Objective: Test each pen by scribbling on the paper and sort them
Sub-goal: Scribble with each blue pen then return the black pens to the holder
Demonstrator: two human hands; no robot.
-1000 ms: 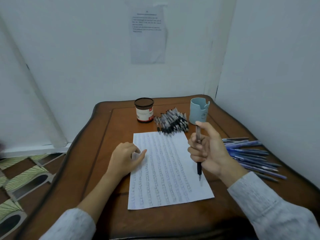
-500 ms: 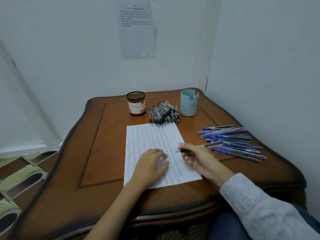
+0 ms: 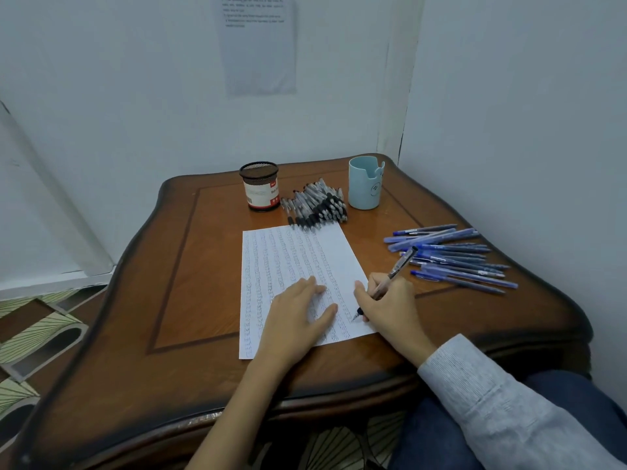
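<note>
A white sheet of paper (image 3: 291, 262) covered in rows of scribbles lies on the wooden table (image 3: 190, 276). My left hand (image 3: 298, 320) rests flat on its lower part, fingers spread. My right hand (image 3: 390, 307) grips a black pen (image 3: 397, 269) in a writing hold, tip touching the paper near its lower right edge. A pile of black pens (image 3: 315, 205) lies just beyond the sheet's top. Several blue pens (image 3: 451, 256) lie to the right of the paper.
A black mesh pen cup with a red and white label (image 3: 259, 191) stands at the back, left of the black pens. A light blue cup (image 3: 364, 183) stands to their right. White walls close in behind and to the right.
My right hand brought the pen down from upright in the air and turned it into a writing grip, tip on the paper. My left hand slid down the sheet. The camera tilted down.
</note>
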